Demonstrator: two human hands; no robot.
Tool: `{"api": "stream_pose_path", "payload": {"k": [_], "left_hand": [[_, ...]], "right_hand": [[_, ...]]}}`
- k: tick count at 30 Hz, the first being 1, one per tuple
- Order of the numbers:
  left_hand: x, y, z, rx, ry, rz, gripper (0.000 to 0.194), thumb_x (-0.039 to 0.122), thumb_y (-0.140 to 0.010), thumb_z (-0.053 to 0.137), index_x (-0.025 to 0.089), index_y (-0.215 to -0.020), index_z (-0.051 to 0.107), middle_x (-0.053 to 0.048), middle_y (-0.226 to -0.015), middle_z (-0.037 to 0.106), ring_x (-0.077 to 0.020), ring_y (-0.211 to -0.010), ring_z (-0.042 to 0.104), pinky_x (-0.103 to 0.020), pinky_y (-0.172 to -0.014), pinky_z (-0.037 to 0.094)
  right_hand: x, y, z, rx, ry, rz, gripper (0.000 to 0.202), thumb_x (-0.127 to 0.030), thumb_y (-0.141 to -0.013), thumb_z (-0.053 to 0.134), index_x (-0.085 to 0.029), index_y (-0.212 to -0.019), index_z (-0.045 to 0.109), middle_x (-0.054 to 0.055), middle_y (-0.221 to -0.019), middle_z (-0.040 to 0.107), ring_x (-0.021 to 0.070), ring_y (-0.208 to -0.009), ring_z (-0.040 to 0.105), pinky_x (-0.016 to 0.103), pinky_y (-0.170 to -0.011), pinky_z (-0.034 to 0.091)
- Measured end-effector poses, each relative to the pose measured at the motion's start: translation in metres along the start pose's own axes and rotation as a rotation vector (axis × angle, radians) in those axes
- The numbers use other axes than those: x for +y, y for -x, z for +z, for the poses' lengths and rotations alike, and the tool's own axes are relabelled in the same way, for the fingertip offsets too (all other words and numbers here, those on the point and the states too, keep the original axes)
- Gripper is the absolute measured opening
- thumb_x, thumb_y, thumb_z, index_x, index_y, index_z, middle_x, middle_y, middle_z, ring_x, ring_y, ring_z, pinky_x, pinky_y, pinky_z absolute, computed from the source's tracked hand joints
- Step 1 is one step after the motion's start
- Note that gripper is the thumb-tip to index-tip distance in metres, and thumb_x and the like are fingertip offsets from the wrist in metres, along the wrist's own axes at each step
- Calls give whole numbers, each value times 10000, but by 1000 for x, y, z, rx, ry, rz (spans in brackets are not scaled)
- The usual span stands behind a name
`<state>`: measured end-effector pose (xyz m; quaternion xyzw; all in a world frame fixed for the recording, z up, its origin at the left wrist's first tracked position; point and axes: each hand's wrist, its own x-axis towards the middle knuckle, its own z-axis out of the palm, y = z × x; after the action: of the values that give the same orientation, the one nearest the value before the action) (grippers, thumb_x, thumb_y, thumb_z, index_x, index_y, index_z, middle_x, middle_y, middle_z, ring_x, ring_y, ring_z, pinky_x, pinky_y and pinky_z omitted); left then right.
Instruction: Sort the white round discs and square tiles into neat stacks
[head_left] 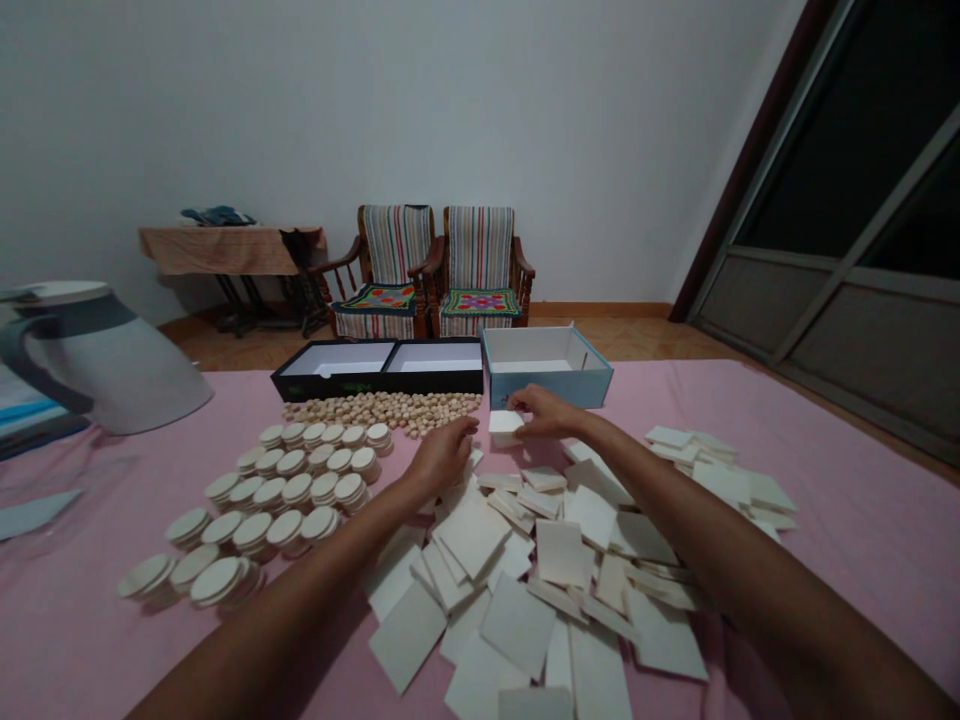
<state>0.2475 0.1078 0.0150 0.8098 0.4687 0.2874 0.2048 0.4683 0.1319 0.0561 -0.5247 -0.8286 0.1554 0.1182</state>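
Beyond the heap, my right hand (pixel 544 412) pinches a small white square tile (pixel 505 424) by its right side, fingers on its upper edge; it may be more than one tile. To its left, my left hand (pixel 444 457) hovers with curled fingers close to the heap's far edge; whatever lies in them is hidden. Between my forearms spreads a loose heap of pale square tiles (pixel 517 620). Left of my left arm stand rows of stacked round wooden discs (pixel 285 490). Many small wooden pieces (pixel 382 410) lie behind them.
A black two-compartment tray (pixel 330 385) and a light blue open box (pixel 551 390) stand at the cloth's far edge. More square tiles (pixel 724 480) lie at right. A white jug (pixel 142 370) stands at left on the pink cloth (pixel 825 580). Two armchairs (pixel 480 250) are behind.
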Motion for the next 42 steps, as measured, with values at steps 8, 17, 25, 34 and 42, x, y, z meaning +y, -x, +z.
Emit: {"api": "stream_pose_path", "payload": {"k": [8, 17, 25, 34, 42], "left_hand": [[3, -41, 22, -37, -88, -123, 419, 56, -776, 518, 123, -1186, 576, -114, -1066, 690, -192, -979, 648, -278, -841, 489], [8, -47, 22, -99, -133, -193, 520, 61, -652, 689, 148, -1155, 587, -75, -929, 718, -183, -821, 679, -246, -724, 495], [3, -46, 17, -29, -125, -219, 442, 72, -769, 571, 137, -1204, 536, -91, -1041, 690, -156, -839, 674, -245, -752, 494], [5, -48, 29, -67, -103, -222, 442, 61, -760, 546, 153, -1193, 555, -73, -944, 716, -171, -868, 671, -246, -776, 485], [17, -55, 34, -103, -48, -219, 479, 59, -710, 583, 173, -1175, 580, -77, -1069, 691, -189, -958, 650, -234, -793, 482]], "right_hand": [[14, 1, 8, 114, 63, 83, 373, -130, -717, 614, -142, -1090, 619, 97, -1042, 638, 196, -908, 581, 281, -793, 417], [4, 3, 23, 59, 68, -7, 439, -197, -639, 718, -179, -1071, 647, 68, -1071, 650, 212, -972, 578, 269, -818, 409], [-3, 0, 35, 186, 120, 240, 430, -413, -728, 635, -87, -1007, 615, 180, -1022, 613, 276, -968, 553, 332, -801, 410], [-6, 4, 25, 157, 76, 368, 363, -340, -903, 402, -104, -986, 666, 172, -1014, 680, 251, -952, 613, 302, -774, 418], [-10, 6, 31, 59, 1, 345, 282, -109, -795, 494, -144, -1020, 659, 117, -1037, 694, 202, -956, 628, 239, -750, 410]]}}
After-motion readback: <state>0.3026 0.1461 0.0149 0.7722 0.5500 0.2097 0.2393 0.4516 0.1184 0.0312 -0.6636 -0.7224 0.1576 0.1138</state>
